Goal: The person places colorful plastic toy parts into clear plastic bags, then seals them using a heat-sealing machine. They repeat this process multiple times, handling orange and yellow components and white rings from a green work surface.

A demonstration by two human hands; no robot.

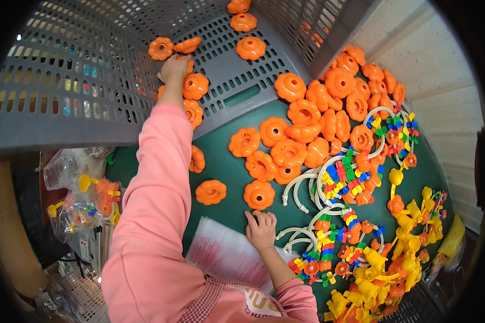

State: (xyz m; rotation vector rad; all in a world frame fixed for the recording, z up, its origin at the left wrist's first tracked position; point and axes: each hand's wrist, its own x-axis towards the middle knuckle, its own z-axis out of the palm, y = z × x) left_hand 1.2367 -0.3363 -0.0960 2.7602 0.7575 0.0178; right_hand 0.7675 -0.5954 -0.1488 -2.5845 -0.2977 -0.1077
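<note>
My left hand (175,69) reaches into a grey perforated plastic crate (222,52), its fingers curled on a scalloped orange plastic piece (189,68) that they partly hide. More orange pieces lie around it on the crate's lattice. Just below a round orange piece with a centre hole (259,195), my right hand (261,229) rests with slightly spread fingers and wears a ring. Under and beside this hand is a stack of clear plastic bags (222,246) with red printing. A heap of the same orange pieces (289,152) covers the middle of the green table (226,161).
White cord loops (321,181) strung with small coloured plastic parts lie at the right. Nearer the front right is a pile of yellow plastic parts (374,260). A filled clear bag (85,206) sits at the left. The crate's tall wall and a pale wall (424,80) bound the table.
</note>
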